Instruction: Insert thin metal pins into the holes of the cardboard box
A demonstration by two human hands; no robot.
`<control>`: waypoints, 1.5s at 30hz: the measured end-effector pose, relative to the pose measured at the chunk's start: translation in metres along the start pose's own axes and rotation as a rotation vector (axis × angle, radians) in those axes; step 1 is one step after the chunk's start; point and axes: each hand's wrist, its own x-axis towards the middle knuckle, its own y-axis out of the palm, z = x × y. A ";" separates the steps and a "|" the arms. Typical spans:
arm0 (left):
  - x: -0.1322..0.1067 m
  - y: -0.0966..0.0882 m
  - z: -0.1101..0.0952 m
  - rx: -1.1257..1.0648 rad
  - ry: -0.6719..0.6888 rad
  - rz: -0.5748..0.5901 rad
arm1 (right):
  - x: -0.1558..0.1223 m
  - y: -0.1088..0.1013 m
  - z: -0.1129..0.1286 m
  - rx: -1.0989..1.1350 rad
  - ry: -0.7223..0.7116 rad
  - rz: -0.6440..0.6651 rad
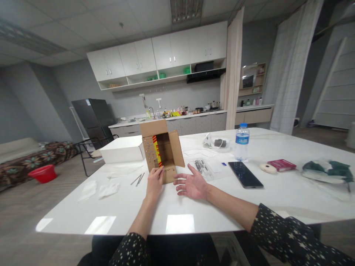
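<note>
A brown cardboard box (pixel 151 155) stands on the white table with its opening towards me and its flaps folded out. A red and yellow strip runs along the opening's left edge. My left hand (pixel 154 183) is closed at the box's lower front corner, its fingers against the cardboard beside the bottom flap (pixel 169 174). To the right, my right hand (pixel 192 186) is open, palm turned up and fingers spread, holding nothing. Its fingertips are close to the bottom flap. Thin metal tools (pixel 140 179) lie left of my left hand.
A white box (pixel 122 149) stands behind on the left, with white tissues (pixel 108 189) in front. Rightward are a clear plastic packet (pixel 203 169), a phone (pixel 245 174), a water bottle (pixel 242 142), a white device with a cable (pixel 220 143) and a dark pink pack (pixel 282 165).
</note>
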 end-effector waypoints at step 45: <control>-0.010 -0.014 -0.035 0.541 0.029 0.267 | -0.006 -0.005 0.010 0.022 -0.128 -0.074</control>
